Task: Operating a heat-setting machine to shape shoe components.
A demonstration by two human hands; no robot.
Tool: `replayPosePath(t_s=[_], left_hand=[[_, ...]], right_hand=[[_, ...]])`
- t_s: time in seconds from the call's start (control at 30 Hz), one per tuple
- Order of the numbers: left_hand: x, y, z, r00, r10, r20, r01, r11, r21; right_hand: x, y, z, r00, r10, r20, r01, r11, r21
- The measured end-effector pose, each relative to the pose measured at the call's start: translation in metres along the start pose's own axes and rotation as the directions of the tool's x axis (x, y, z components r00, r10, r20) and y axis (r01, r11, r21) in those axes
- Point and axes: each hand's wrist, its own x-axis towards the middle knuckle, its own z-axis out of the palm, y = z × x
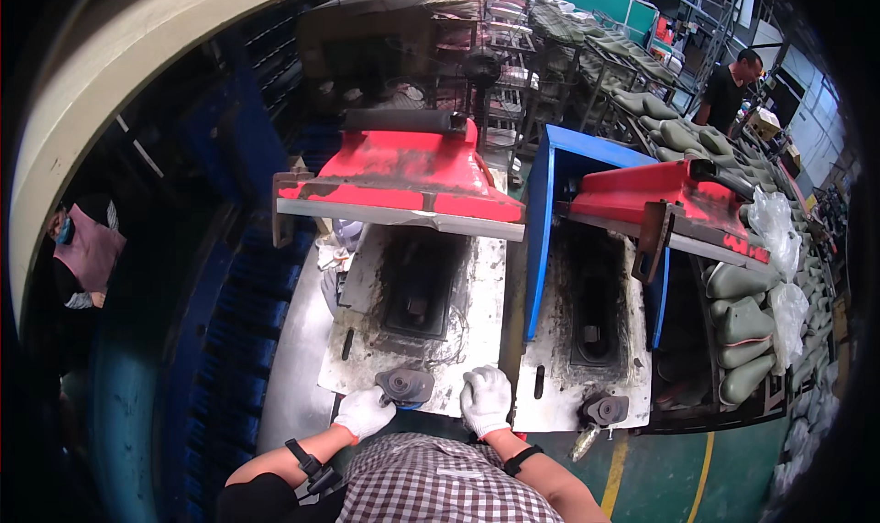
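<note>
Both my hands wear white gloves and are at the front of a stained, pale metal plate (pixel 362 353). My left hand (pixel 367 414) is closed against the left side of a dark grey latch (pixel 405 385) with a round boss. Its fingertips are partly hidden there. On the plate's front right corner, my right hand (pixel 486 400) rests with curled fingers; what is under them is hidden. Behind the hands, the plate has a dark sooty recess (pixel 417 289). A raised red press lid (pixel 403 170) with a grey lower edge hangs over its far side.
To the right stands a second station with a blue frame (pixel 541 239), red lid (pixel 655 193), sooty plate (pixel 541 404) and latch (pixel 606 409). Racks of green-grey foot-shaped forms (pixel 747 326) and clear plastic bags (pixel 786 321) stand beyond. People (pixel 721 97) are at far right and left.
</note>
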Motion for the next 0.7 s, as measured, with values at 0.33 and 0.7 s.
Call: replayPosePath(t_s=[0.33, 0.7], left_hand=[[0.005, -0.004, 0.013, 0.996, 0.027, -0.081, -0.029, 0.999, -0.034], [0.006, -0.003, -0.005, 1.0, 0.006, -0.002, -0.006, 0.999, 0.04]], right_hand=[[0.005, 0.009, 0.0, 1.0, -0.005, -0.002, 0.005, 1.0, 0.015], [0.013, -0.002, -0.001, 0.999, -0.032, -0.013, 0.033, 0.998, 0.06]])
